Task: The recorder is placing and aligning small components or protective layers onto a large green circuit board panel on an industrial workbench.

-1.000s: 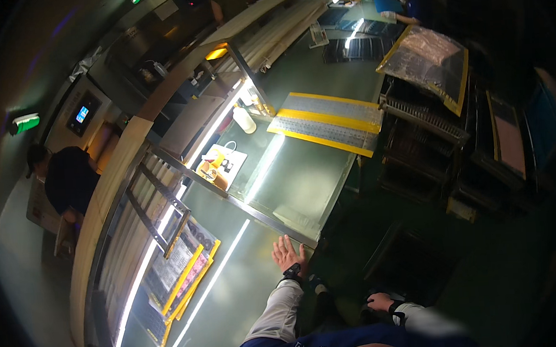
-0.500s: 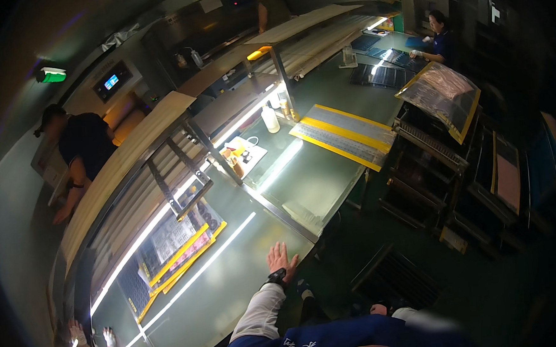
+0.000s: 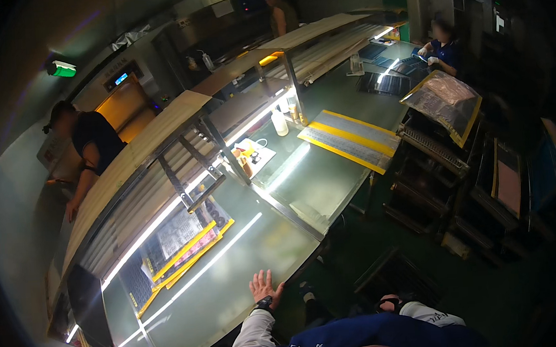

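Observation:
My left hand [image 3: 266,287] rests on the greenish tabletop [image 3: 216,307] near its front edge, fingers spread and holding nothing. A dark watch band circles that wrist below a white sleeve. Close to my body, at the lower right, part of my right hand [image 3: 388,303] shows beside a dark strap; its fingers are too unclear to read. Beyond my left hand lies a stack of yellow-edged printed film sheets [image 3: 184,246]. Farther right, a grey sheet with yellow strips [image 3: 352,140] lies flat on the table.
Metal shelf uprights [image 3: 222,148] and light tubes run along the table's back. A white bottle [image 3: 279,124] stands behind. Racks [image 3: 426,155] with sheets are at right. One co-worker [image 3: 444,52] sits far right, another [image 3: 95,146] stands left. A dark panel [image 3: 92,306] tilts at lower left.
My left hand has shifted slightly left along the table, still flat. More of my right hand shows. A dark panel has come up at lower left, where a co-worker's gloved hands were.

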`<move>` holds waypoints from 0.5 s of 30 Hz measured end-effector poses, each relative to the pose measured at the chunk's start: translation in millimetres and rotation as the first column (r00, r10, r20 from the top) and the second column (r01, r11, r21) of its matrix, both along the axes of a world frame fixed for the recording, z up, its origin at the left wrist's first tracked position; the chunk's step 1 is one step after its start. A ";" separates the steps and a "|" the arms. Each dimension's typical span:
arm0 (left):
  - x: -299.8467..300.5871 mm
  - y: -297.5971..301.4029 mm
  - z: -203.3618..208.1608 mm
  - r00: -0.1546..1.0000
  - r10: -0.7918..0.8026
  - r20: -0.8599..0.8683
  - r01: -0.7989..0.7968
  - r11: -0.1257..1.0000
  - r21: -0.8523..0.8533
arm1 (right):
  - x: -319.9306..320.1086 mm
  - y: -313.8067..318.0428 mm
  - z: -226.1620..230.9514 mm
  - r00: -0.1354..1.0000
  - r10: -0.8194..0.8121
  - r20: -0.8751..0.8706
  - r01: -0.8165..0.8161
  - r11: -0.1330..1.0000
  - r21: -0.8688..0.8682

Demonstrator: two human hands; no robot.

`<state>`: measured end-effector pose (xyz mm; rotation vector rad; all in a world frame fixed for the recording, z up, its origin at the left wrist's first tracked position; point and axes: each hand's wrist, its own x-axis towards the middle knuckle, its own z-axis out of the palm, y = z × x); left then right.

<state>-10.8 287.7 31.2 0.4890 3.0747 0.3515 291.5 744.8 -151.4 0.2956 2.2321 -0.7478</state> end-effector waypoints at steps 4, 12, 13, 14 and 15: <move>-4.9 -12.2 -4.9 0.994 -0.094 -0.059 0.091 0.994 -0.054 | 62.4 27.6 0.2 0.926 0.021 -0.377 -0.002 0.999 0.050; -5.5 -6.7 -15.4 0.983 -0.146 -0.107 0.131 0.982 -0.135 | 209.1 -66.7 -190.4 0.863 0.457 -0.216 -0.317 0.822 0.473; -15.7 7.4 -6.4 0.965 -0.191 -0.182 0.164 0.975 -0.152 | 195.3 -75.4 -172.0 0.967 0.050 -0.248 0.038 0.940 0.338; -21.9 12.1 4.8 0.948 -0.209 -0.242 0.167 0.969 -0.182 | 171.9 -93.1 -137.3 0.885 -0.359 -0.296 0.416 0.896 0.156; -25.1 25.1 7.5 0.960 -0.197 -0.197 0.169 0.974 -0.150 | 180.7 -92.8 -142.0 0.799 -0.450 -0.399 0.536 0.834 0.132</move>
